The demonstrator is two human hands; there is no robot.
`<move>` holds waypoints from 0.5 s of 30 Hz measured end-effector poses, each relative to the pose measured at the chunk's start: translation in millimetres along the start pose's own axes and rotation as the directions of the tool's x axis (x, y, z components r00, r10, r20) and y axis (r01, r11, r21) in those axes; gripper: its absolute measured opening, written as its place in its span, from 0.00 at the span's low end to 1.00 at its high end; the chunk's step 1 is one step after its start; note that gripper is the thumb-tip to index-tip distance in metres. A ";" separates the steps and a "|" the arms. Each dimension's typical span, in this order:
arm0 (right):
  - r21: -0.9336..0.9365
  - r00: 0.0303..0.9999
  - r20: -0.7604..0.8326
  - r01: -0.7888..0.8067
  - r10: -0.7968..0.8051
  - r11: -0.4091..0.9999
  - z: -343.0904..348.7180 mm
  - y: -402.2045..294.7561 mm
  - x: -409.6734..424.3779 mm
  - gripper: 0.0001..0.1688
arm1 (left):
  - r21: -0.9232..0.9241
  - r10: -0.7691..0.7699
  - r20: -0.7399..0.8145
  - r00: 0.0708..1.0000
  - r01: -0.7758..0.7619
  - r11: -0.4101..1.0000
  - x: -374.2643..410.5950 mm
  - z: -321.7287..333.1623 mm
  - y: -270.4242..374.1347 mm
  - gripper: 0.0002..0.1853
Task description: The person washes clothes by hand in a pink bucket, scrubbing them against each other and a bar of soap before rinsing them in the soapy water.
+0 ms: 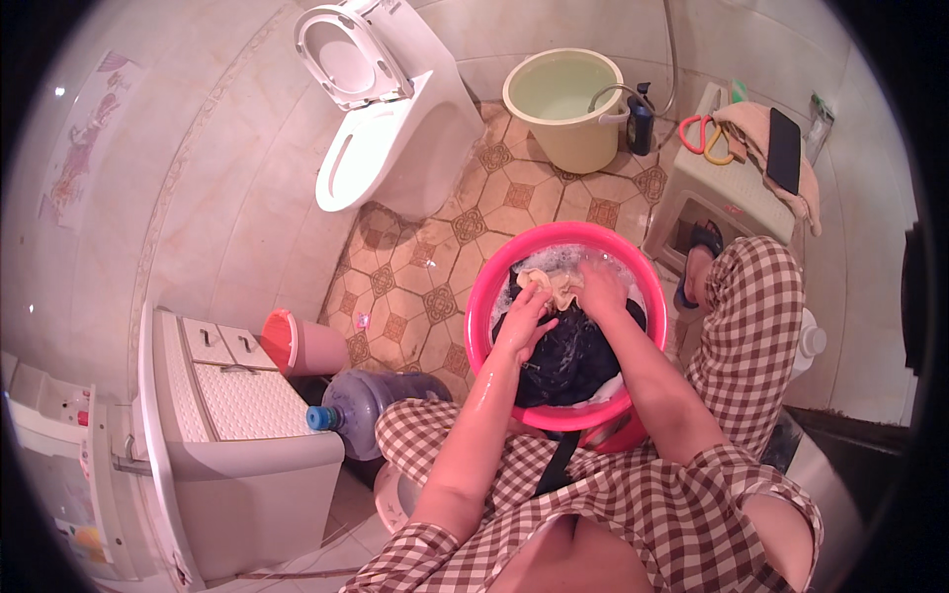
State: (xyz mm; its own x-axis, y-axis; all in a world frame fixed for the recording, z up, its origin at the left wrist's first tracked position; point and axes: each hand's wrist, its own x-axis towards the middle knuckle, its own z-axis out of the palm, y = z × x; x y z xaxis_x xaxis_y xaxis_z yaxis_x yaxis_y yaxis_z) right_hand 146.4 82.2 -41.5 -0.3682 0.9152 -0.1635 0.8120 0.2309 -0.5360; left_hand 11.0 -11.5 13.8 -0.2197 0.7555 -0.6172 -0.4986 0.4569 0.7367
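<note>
Before me stands a round pink plastic basin (478, 326) holding soapy water and wet laundry. A dark garment (571, 359) fills much of it, partly under suds. Above that lies a small cream-coloured cloth (545, 282), bunched up between my hands. My left hand (526, 319) grips the cloth's left part with thumb and fingers, its palm turned partly upward. At the cloth's right end is my right hand (599, 287), with its fingers bent down on it and partly hidden in foam.
A yellow bucket (571, 137) of water with a hose stands beyond the basin, near a dark pump bottle (640, 122). Scissors (704, 138), a towel and a phone (784, 150) lie on a plastic stool (730, 185). A water jug (363, 408) and pink bin (319, 347) are left; a toilet (422, 141) is far left.
</note>
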 end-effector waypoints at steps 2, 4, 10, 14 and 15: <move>0.019 0.999 0.028 -0.044 0.044 0.999 -1.5 -3.4 -0.1 0.30 | -0.024 0.000 -0.042 0.999 -0.001 1.000 -0.1 1.7 -2.5 0.37; 0.000 0.997 -0.078 0.028 -0.028 1.000 6.3 2.6 1.5 0.26 | -0.078 -0.008 -0.039 0.999 0.005 0.997 -1.2 4.6 -0.1 0.34; 0.408 0.971 -0.151 0.232 -0.186 0.883 14.7 -5.0 -3.0 0.19 | -0.241 -0.102 0.032 0.994 0.107 0.965 -2.7 3.4 13.8 0.28; 0.631 0.903 -0.185 0.412 -0.389 0.657 -11.4 -73.6 -37.6 0.14 | -0.379 -0.013 0.135 0.991 0.064 0.923 14.5 -31.4 6.2 0.27; 0.642 0.886 -0.192 0.439 -0.421 0.629 -15.7 -90.3 -48.6 0.14 | -0.428 0.050 0.195 0.980 0.038 0.903 21.5 -42.7 0.2 0.27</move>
State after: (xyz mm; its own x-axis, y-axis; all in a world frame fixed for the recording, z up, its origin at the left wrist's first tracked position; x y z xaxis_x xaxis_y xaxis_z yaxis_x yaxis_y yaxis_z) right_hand 98.1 22.0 27.8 -0.5814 0.7773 0.2404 0.0589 0.3349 -0.9404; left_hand -29.6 -15.3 -11.1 -0.0772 0.8545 -0.5137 -0.8175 0.2407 0.5232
